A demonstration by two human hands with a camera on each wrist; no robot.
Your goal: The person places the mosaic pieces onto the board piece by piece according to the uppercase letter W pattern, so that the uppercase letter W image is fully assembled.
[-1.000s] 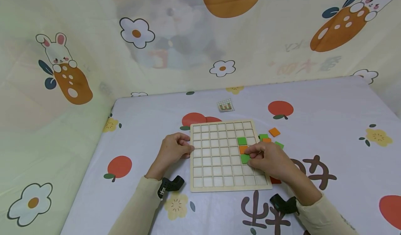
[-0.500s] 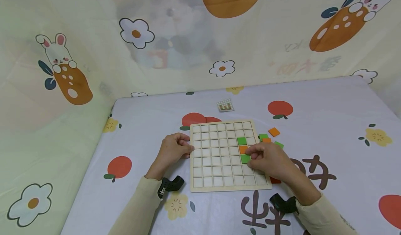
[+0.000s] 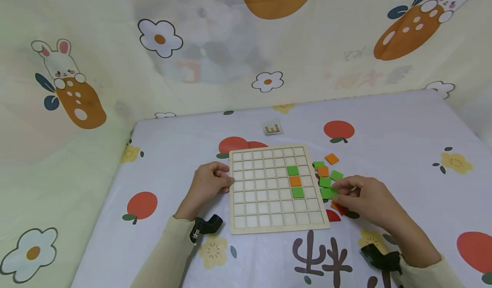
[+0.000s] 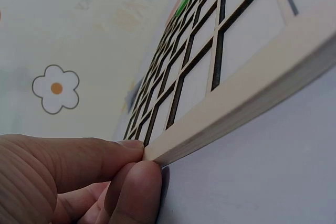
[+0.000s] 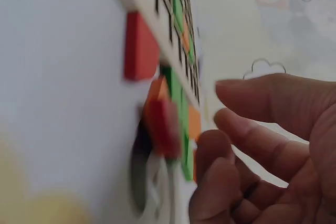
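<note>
A square wooden grid board (image 3: 232, 211) lies flat in the head view. In one column of it sit a green tile (image 3: 293, 170), an orange tile (image 3: 295, 181) and another green tile (image 3: 297, 192). My left hand (image 3: 209, 181) pinches the board's left edge between thumb and finger, as the left wrist view also shows. Beyond the board's right edge, my right hand (image 3: 363, 196) is over a loose heap of green tiles (image 3: 324, 182). In the right wrist view its thumb and fingers stand apart, with nothing seen between them.
An orange tile (image 3: 332, 158) lies behind the heap. A red piece (image 3: 333, 215) rests beside the board's lower right edge. Behind the board lies a small card with a grid pattern (image 3: 272, 127). A printed cloth (image 3: 184, 143) covers the table.
My right hand has left the lower green tile on the board and moved right to the loose tiles. The left hand stays at the board's edge. The head view has shifted slightly.
</note>
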